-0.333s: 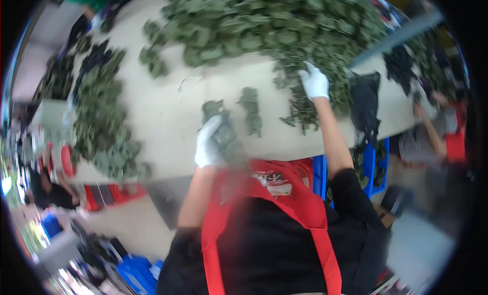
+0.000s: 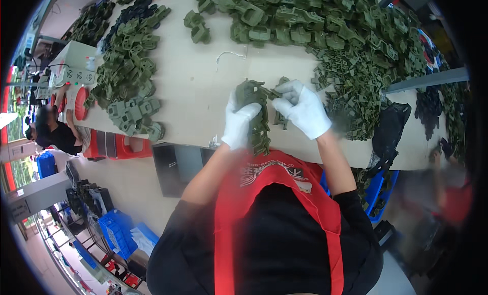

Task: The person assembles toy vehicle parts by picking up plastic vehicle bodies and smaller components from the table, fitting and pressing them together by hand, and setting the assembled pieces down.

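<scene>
Clasping a long olive-green moulded plastic part [image 2: 251, 95] in the white-gloved left hand [image 2: 239, 121], near the middle of the frame. Apparently pinching a small olive-green plastic piece [image 2: 274, 93] at its right edge with the white-gloved right hand [image 2: 304, 111], thumb and fingertips together. Could drop the small piece through a slippery pinch, then lose it by likeness of colour in the heap of small olive-green plastic pieces [image 2: 351, 94], right of centre. Could twist the long part loose by pushing sideways. Could nudge the second olive-green plastic part [image 2: 280, 121], partly hidden by the right hand, through a low sweep.
</scene>
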Demonstrator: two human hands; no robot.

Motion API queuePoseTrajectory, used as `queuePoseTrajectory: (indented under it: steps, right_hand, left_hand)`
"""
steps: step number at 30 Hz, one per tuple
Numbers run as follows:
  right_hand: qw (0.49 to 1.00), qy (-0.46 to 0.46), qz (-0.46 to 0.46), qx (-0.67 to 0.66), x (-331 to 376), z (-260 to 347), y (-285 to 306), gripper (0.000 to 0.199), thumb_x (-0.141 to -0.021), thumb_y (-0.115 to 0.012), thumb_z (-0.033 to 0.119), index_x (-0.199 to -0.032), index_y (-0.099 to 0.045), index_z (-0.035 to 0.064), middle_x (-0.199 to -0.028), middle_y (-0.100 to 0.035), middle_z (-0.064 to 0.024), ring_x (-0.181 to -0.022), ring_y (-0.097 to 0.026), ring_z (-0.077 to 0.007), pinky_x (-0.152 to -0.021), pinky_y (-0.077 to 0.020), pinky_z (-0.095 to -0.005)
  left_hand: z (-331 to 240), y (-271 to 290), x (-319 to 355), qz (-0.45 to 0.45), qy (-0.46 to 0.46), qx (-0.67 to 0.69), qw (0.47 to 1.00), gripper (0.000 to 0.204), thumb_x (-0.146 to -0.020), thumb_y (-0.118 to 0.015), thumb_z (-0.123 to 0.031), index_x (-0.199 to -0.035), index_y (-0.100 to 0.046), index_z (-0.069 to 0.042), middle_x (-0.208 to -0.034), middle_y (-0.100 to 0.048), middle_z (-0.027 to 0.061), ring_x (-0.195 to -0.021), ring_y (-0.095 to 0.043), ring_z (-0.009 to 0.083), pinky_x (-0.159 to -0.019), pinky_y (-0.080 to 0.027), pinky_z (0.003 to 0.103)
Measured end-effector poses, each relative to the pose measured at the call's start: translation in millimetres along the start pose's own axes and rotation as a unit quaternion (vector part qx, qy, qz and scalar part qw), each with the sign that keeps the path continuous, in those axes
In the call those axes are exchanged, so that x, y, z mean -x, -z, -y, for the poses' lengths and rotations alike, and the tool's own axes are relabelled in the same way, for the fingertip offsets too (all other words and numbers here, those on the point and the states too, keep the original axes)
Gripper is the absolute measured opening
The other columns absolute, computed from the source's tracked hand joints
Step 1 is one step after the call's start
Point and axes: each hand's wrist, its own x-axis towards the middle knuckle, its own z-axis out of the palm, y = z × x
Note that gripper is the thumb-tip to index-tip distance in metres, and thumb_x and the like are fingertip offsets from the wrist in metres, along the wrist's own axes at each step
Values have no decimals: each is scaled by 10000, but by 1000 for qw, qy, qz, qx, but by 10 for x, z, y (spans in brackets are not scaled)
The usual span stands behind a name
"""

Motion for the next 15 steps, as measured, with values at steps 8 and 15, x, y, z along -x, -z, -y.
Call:
queuePoseTrajectory:
  steps: [8, 15]
  right_hand:
    - [976, 89, -116, 162, 47, 116, -317, 194, -796, -663, 182, -899, -619, 23, -764, -676, -155, -655, -664, -242, -625, -510, -315]
    - [958, 126, -188, 176, 140, 4, -382, 121, -802, -645, 151, -865, -610, 54, -770, -667, -172, -678, -655, -345, -617, -523, -393]
  left_hand:
    - [-122, -112, 248, 33, -18, -6, 999, 469, -769, -538, 67, -1213, -436, -44, -1090, -556, 78, -921, -555, 132, -766, -479, 257]
    - [-56, -290, 458, 9, -115, -118, 986, 434, -789, -518, 82, -1194, -423, -43, -1084, -556, 76, -972, -552, 133, -815, -478, 272]
